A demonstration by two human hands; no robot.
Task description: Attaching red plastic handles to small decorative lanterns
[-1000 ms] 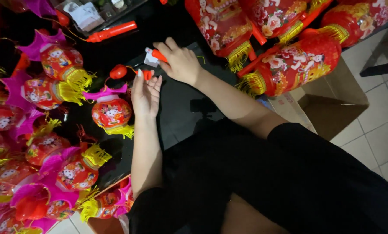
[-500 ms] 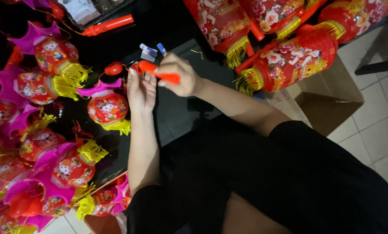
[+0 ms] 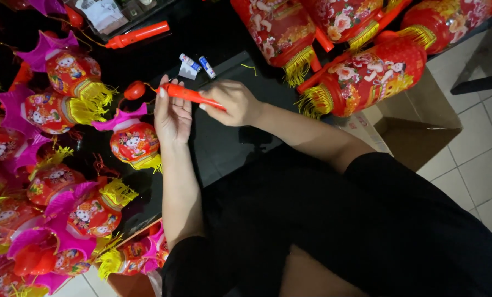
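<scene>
- The right hand is closed around an orange-red stick, its grip on the stick's nearer end; the stick lies slanted, its far tip towards the upper left
- The left hand stands palm-in beside the stick, fingers raised and loosely spread; the fingertips touch the stick near its tip; whether this hand truly grips anything I cannot tell
- A small red ball sits just left of the stick's tip, apparently joined to it by a thin wire; it hangs above the dark counter
- Just under the left hand lies a small red lantern with a pink top and yellow fringe
- More small lanterns of the same kind crowd the left side, down to the lower left corner
- Two small batteries and a white scrap of paper lie on the counter beyond the hands, near each other
- A second orange stick lies further off, at the upper left
- Large red lanterns with flower prints and yellow tassels are piled at the upper right; an open cardboard box stands beside them on the tiled floor
- The person's black clothing fills the lower middle
</scene>
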